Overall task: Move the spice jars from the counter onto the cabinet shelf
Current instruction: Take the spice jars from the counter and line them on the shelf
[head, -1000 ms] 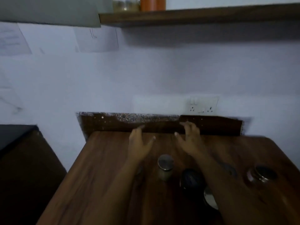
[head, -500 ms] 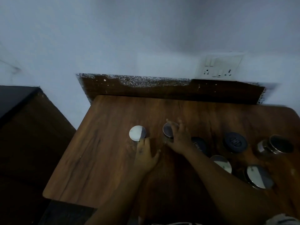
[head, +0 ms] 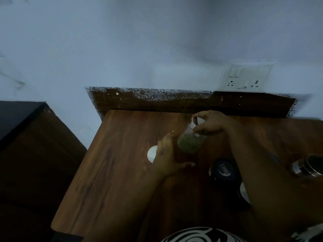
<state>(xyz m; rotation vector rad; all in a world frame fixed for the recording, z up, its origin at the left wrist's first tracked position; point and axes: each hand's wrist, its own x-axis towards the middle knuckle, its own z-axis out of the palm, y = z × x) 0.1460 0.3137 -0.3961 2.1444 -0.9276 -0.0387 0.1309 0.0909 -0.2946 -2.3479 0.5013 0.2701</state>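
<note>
The right hand [head: 210,124] pinches the silver lid of a clear glass spice jar of green herbs [head: 190,139], held tilted above the brown wooden bench [head: 113,172]. Just left of the jar, the left hand [head: 168,158] hovers, fingers [head: 186,164] loosely spread.

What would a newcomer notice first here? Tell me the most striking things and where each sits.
At the centre, the right hand grips a tilted glass jar of green spice by its lid end, lifted over the wooden counter. The left hand hovers open beside it, partly covering a white-lidded jar. On the wall behind, a white socket plate stands out at upper right.
</note>
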